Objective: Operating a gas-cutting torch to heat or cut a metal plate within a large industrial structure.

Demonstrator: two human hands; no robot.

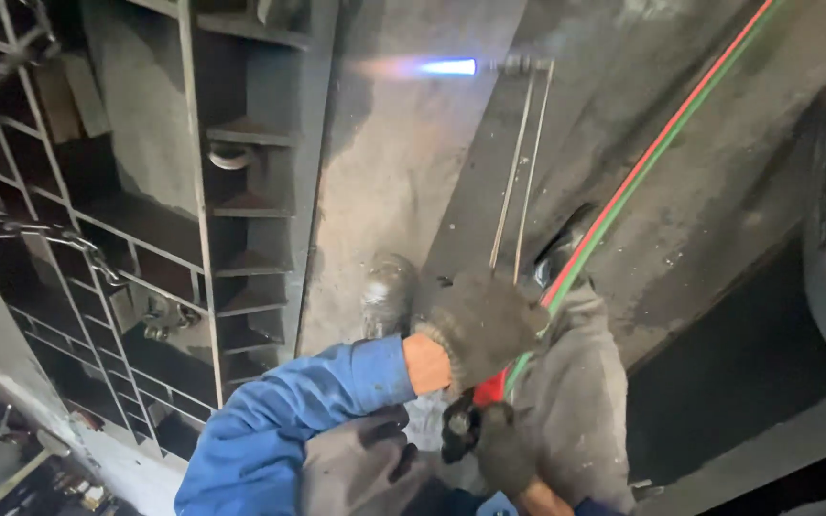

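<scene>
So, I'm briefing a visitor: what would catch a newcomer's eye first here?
The blue flame burning at the torch tip, top centre, against the grey steel plate. Next, the red and green hoses running diagonally down to the gloved left hand with its blue sleeve; the right hand works the torch valve below.

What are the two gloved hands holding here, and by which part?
A lit cutting torch. The left hand grips its handle end below the long tubes; the right hand is at the valve body lower down, exact grip unclear.
</scene>
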